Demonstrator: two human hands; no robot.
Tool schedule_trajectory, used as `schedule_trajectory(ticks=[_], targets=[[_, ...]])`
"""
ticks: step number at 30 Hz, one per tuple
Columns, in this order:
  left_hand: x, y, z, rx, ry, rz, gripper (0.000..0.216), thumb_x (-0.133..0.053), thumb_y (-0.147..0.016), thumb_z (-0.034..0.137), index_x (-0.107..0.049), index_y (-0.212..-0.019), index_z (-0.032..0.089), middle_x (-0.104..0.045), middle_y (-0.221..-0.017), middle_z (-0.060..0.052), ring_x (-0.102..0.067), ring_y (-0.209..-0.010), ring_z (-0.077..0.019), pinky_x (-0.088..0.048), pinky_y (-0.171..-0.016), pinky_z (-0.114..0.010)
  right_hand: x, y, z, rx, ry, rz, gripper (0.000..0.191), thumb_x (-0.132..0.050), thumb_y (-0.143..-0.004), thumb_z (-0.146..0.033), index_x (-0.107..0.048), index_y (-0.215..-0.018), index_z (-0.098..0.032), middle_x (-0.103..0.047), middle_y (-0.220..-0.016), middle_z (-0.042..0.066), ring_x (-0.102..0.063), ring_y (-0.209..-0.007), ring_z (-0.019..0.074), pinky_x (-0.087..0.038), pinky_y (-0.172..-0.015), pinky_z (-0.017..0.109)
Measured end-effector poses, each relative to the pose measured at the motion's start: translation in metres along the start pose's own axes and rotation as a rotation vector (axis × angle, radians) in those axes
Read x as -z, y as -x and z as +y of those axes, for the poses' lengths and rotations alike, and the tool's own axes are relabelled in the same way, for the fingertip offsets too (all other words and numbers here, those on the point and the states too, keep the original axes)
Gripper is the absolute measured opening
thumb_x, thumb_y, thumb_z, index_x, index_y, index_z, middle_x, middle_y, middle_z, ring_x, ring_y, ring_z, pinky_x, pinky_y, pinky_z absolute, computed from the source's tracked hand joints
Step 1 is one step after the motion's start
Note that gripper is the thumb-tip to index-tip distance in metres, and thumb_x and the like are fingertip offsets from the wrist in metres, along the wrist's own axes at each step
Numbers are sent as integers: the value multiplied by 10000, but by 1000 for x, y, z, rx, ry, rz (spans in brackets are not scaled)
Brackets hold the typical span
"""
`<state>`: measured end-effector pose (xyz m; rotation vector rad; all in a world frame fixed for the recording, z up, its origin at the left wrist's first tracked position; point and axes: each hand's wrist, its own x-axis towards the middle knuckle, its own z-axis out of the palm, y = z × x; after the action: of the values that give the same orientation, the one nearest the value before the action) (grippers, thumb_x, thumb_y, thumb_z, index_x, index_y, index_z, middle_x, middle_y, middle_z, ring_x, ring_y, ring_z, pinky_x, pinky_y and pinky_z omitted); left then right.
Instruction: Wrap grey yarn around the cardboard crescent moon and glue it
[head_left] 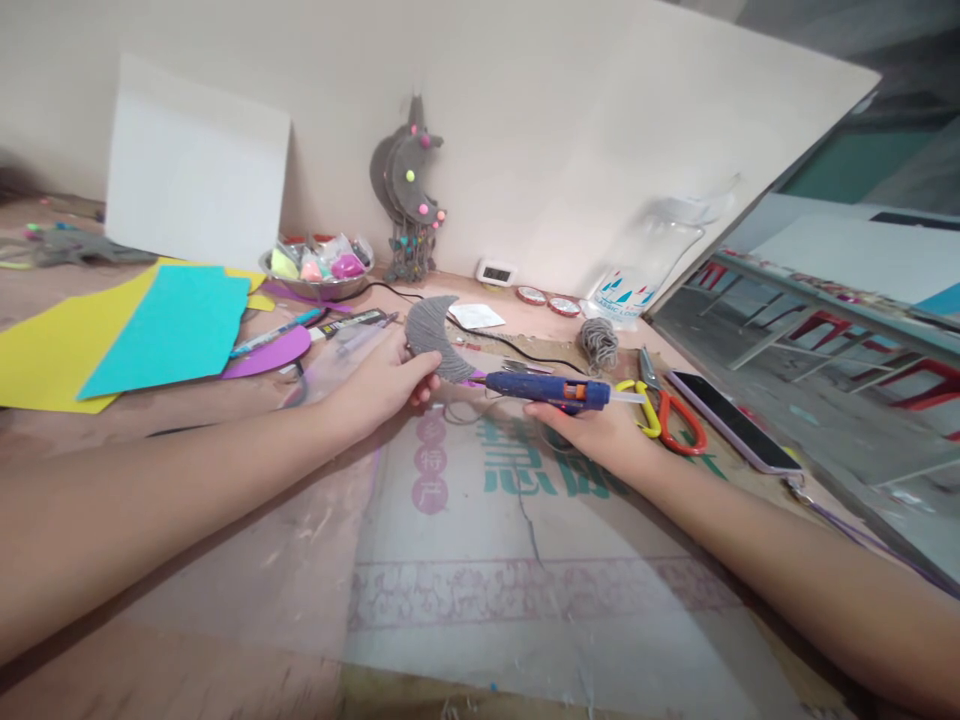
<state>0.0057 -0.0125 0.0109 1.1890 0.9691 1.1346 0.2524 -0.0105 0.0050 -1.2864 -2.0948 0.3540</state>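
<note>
My left hand [401, 380] pinches a crescent moon wrapped in grey yarn [435, 340], a little above the table. A bit of purple shows at its lower tip. My right hand [581, 425] is wrapped round a blue glue gun [551, 390] with a pale glue stick poking out of its back end. The gun's nozzle points left and meets, or nearly meets, the purple tip of the crescent; whether it touches I cannot tell. A strand of grey yarn [529, 515] trails over the plastic sheet beneath my hands.
Orange-handled scissors [679, 420], a phone [735, 420] and a ball of grey yarn [599, 344] lie at the right. A glass jar [637, 260] stands behind. Coloured sheets [169, 325] and a metal bowl [319, 288] are at the left. A finished-looking moon ornament [411, 180] hangs on the back board.
</note>
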Motion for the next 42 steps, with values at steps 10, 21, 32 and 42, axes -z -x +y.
schedule_trajectory(ticks=[10,21,32,42], targets=[[1,-1,-1,-13,-22,-1,82,-540,-800,180,-460,-806,198,-518,-570,52,-435,-427,-56,-352,-419,-151,0,1,-3,-47,40,27,274,-645,-780,-456,-705,-917,-226,-738,-897,43,-697,-833,247,-581,-794,389],[2,-3,-3,-19,-55,-5,92,-544,-798,208,-455,-822,204,-523,-574,56,-432,-421,-57,-363,-415,-152,0,-1,-6,-38,-15,28,295,-650,-777,-452,-709,-981,-247,-732,-956,37,-689,-895,270,-558,-874,409],[4,-4,-5,-32,-77,-16,99,-545,-802,214,-449,-822,202,-520,-586,48,-440,-439,-63,-378,-424,-163,0,0,-2,-95,62,42,303,-646,-768,-489,-707,-920,-233,-734,-900,50,-694,-852,261,-562,-847,419],[4,-5,-7,-43,-48,-25,107,-556,-800,218,-454,-830,204,-525,-583,51,-437,-434,-62,-369,-421,-160,0,0,1,-75,106,58,324,-642,-773,-487,-704,-947,-221,-734,-929,55,-694,-870,251,-556,-849,396]])
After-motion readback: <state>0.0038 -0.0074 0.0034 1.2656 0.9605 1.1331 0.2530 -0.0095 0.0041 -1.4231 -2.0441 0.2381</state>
